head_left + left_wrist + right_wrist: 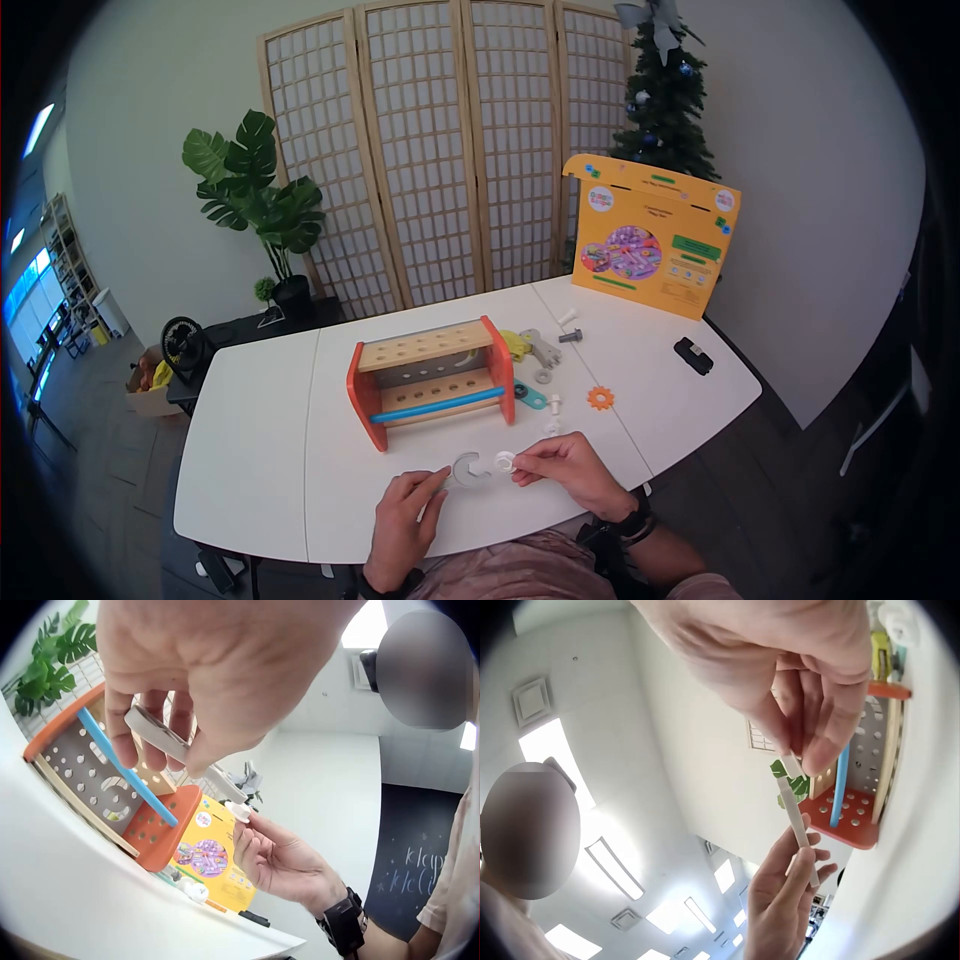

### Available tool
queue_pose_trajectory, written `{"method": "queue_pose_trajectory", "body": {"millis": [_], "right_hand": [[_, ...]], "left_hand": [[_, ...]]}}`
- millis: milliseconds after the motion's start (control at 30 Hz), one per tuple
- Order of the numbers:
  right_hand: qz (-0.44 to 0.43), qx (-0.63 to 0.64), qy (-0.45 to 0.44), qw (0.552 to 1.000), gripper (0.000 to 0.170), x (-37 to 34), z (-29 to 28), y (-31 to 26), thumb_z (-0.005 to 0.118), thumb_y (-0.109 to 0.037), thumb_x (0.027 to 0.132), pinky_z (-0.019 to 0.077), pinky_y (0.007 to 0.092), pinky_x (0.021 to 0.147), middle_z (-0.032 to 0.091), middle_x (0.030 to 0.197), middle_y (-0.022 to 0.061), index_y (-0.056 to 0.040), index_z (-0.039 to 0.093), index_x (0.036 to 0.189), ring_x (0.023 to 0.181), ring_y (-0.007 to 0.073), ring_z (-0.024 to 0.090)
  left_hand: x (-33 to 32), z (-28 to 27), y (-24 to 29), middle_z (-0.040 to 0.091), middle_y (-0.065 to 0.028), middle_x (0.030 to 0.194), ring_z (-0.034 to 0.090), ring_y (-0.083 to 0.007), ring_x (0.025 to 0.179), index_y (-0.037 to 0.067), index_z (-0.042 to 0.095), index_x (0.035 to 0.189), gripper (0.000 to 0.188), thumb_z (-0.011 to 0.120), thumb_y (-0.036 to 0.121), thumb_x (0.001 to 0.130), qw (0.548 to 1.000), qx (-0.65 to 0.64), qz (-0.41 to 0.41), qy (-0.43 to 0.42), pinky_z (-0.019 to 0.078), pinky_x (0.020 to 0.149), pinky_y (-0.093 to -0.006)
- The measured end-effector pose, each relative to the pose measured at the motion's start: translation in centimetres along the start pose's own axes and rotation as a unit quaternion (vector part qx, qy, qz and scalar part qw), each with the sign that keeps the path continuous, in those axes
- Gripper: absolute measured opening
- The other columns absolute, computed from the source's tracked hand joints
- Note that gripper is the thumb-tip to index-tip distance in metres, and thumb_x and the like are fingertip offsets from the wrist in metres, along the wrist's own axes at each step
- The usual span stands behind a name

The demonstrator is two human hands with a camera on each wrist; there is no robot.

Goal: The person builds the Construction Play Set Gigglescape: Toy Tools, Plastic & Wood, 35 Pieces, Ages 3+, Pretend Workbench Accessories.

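Note:
My left hand (pixel 406 515) pinches a pale, C-shaped toy piece (pixel 461 472) between thumb and fingers, above the near part of the table. In the left wrist view this piece (pixel 157 736) appears edge-on as a thick light-grey strip. With thumb and fingertips, my right hand (pixel 572 470) holds a small white ring-like piece (pixel 505 461), close to the open end of the C-shape. From the left wrist, that white piece (pixel 238 811) shows a flared rim. A toy workbench (pixel 430 402) with red-orange sides and a blue bar stands just beyond both hands.
Right of the workbench lie an orange gear (pixel 600 398), a grey bolt (pixel 570 336), a teal strip (pixel 533 398), a grey ring (pixel 543 376) and several white pieces. A yellow box (pixel 650 240) stands at the back right, and a black object (pixel 693 355) lies near the right edge.

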State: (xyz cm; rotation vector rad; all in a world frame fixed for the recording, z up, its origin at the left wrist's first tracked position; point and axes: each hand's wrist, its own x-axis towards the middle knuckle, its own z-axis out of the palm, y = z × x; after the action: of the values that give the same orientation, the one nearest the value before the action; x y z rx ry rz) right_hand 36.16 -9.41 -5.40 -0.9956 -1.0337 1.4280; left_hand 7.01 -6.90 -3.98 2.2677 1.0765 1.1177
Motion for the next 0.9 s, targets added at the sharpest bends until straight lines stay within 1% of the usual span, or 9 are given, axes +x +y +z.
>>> {"method": "queue_pose_trajectory", "body": {"millis": [100,467,533,600,733,767,833,867,900], "right_hand": [[0.007,0.014,-0.015,1.000,0.026,0.3,0.8,0.7,0.072,-0.013,0.111,0.0658,0.0302,0.092,0.081,0.112,0.0159,0.0087,0.077,0.125,0.100,0.0182,0.080],[0.013,0.023,-0.048,0.998,0.022,0.0,2.3,0.7,0.072,-0.011,0.110,0.0650,0.0309,0.094,0.081,0.111,0.0138,0.0066,0.078,0.121,0.100,0.0179,0.079],[0.007,0.025,-0.049,0.998,0.019,-0.1,2.7,0.9,0.073,-0.010,0.109,0.0648,0.0324,0.094,0.080,0.113,0.0139,0.0057,0.079,0.119,0.100,0.0185,0.079],[-0.012,0.048,-0.062,0.997,0.023,-0.2,3.2,1.2,0.074,-0.011,0.109,0.0649,0.0307,0.094,0.078,0.121,0.0128,0.0065,0.074,0.124,0.102,0.0162,0.077],[-0.036,0.044,-0.056,0.997,0.027,-0.5,4.1,0.9,0.077,-0.010,0.107,0.0646,0.0313,0.095,0.076,0.122,0.0124,0.0050,0.069,0.128,0.104,0.0158,0.076],[-0.059,0.026,-0.050,0.997,0.028,-0.6,4.4,1.0,0.078,-0.009,0.106,0.0648,0.0306,0.093,0.076,0.117,0.0112,0.0038,0.068,0.128,0.103,0.0153,0.076],[-0.081,0.009,-0.042,0.996,0.030,-0.5,4.9,1.5,0.079,-0.009,0.105,0.0649,0.0299,0.092,0.076,0.111,0.0101,0.0026,0.066,0.129,0.102,0.0147,0.077],[-0.107,-0.017,-0.042,0.993,0.030,-0.4,5.0,2.2,0.079,-0.008,0.105,0.0648,0.0286,0.088,0.076,0.107,0.0092,0.0030,0.066,0.130,0.099,0.0135,0.076],[-0.132,-0.043,-0.041,0.989,0.031,-0.3,5.2,2.6,0.080,-0.008,0.105,0.0647,0.0274,0.084,0.076,0.103,0.0083,0.0034,0.066,0.131,0.095,0.0123,0.076]], "left_hand": [[0.0,-0.1,0.1,0.071,-0.0147,0.113,0.070,-0.0340,0.103,0.009,0.078,0.136,0.038,0.078,0.003,0.098,1.000,-0.006,0.010,-0.009,0.0580,0.089,-0.0424],[-0.2,0.0,0.2,0.072,-0.0144,0.113,0.071,-0.0343,0.101,0.008,0.077,0.137,0.038,0.078,0.004,0.099,0.999,0.001,0.022,-0.047,0.0594,0.088,-0.0422],[-0.5,0.1,0.0,0.075,-0.0166,0.116,0.074,-0.0369,0.101,0.005,0.076,0.137,0.036,0.077,0.006,0.101,0.998,-0.032,0.013,-0.056,0.0609,0.088,-0.0432],[-0.4,-0.2,0.2,0.076,-0.0180,0.117,0.076,-0.0382,0.102,0.004,0.076,0.137,0.035,0.076,0.006,0.102,0.995,-0.062,0.001,-0.077,0.0614,0.089,-0.0430],[-0.7,-0.4,0.4,0.078,-0.0205,0.119,0.078,-0.0397,0.105,0.001,0.074,0.136,0.033,0.075,0.008,0.104,0.982,-0.122,-0.046,-0.134,0.0614,0.094,-0.0401],[-1.0,-0.1,0.0,0.078,-0.0205,0.119,0.078,-0.0397,0.105,0.001,0.074,0.136,0.033,0.075,0.008,0.104,0.982,-0.122,-0.046,-0.134,0.0614,0.094,-0.0401],[-1.4,0.4,-0.5,0.080,-0.0197,0.123,0.081,-0.0293,0.108,0.000,0.073,0.139,0.033,0.074,0.008,0.107,0.972,-0.158,-0.068,-0.159,0.0612,0.095,-0.0366],[-1.5,0.5,-0.6,0.080,-0.0197,0.123,0.081,-0.0293,0.108,0.000,0.073,0.139,0.033,0.074,0.008,0.107,0.972,-0.158,-0.068,-0.160,0.0612,0.095,-0.0366],[-1.4,0.2,-0.2,0.081,-0.0184,0.125,0.079,-0.0237,0.111,-0.002,0.071,0.139,0.032,0.072,0.009,0.109,0.953,-0.204,-0.117,-0.191,0.0609,0.096,-0.0350]]}}
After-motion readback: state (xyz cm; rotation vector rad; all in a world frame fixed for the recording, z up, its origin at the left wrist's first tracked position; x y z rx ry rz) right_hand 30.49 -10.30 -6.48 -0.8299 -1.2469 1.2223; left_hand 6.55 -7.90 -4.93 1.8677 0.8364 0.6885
